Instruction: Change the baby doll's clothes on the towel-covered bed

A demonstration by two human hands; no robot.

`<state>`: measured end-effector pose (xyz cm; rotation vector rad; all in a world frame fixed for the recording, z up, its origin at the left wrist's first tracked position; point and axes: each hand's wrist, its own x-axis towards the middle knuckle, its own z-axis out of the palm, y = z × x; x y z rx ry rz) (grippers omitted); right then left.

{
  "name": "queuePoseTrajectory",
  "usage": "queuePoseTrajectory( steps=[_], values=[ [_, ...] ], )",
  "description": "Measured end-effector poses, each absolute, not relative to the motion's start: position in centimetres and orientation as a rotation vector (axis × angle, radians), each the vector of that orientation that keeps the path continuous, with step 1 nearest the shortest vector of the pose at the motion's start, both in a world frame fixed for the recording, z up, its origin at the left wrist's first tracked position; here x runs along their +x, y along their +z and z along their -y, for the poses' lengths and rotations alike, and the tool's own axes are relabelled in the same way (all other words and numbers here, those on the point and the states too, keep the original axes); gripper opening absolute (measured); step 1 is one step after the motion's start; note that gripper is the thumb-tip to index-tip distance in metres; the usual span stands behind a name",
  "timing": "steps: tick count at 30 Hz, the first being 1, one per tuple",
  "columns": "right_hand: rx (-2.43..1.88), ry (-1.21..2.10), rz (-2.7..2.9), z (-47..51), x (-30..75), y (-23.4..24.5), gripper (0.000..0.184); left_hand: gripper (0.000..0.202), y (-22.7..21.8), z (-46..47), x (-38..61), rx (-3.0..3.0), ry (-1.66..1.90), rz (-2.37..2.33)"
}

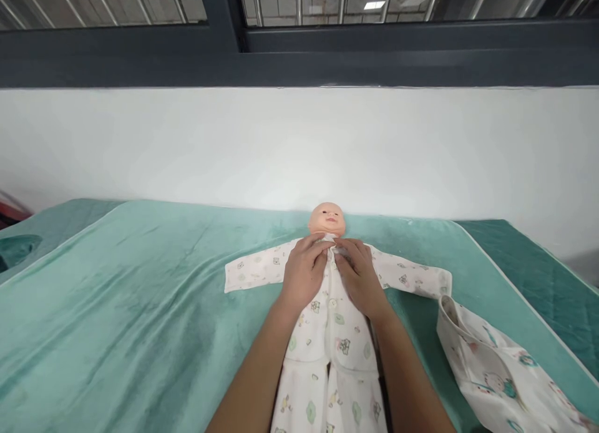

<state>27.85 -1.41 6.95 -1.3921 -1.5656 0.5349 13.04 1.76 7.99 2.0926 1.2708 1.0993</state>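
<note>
A baby doll (327,218) lies on its back, head towards the wall, dressed in a white printed shirt (340,333) with buttons down the front. Its sleeves stretch out to both sides. White printed trousers (306,398) show below the shirt hem. My left hand (305,267) is at the collar on the left, thumb and fingers closed on the cloth. On the right of the front opening, my right hand (361,274) pinches the collar edge too. The cloth right at the fingertips is partly hidden by my hands.
A teal blanket (154,308) with soft folds covers the surface beneath. Folded white printed cloth (496,370) lies at the lower right, by the end of the right sleeve. Behind stand a white wall (187,146) and a dark window frame (374,65).
</note>
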Motion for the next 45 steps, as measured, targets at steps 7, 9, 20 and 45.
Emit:
queuePoseTrajectory(
  steps=[7, 9, 20, 45],
  values=[
    [-1.398, 0.574, 1.481, 1.4, 27.7, 6.7, 0.03, 0.039, 8.3, -1.7, 13.0, 2.12, 1.076, -1.255],
    [-1.391, 0.573, 1.463, 1.4, 27.7, 6.8, 0.028, 0.037, 8.2, -1.6, 13.1, 2.093, 1.115, -1.259],
    [-1.288, 0.556, 1.341, 4.9, 27.1, 6.7, 0.025, 0.03, 7.7, 1.7, 11.8, 2.235, 1.132, -1.157],
    [-1.285, 0.537, 1.192, 5.9, 26.9, 6.2, 0.021, 0.031, 7.7, 1.6, 11.4, 2.272, 1.062, -1.11]
  ],
)
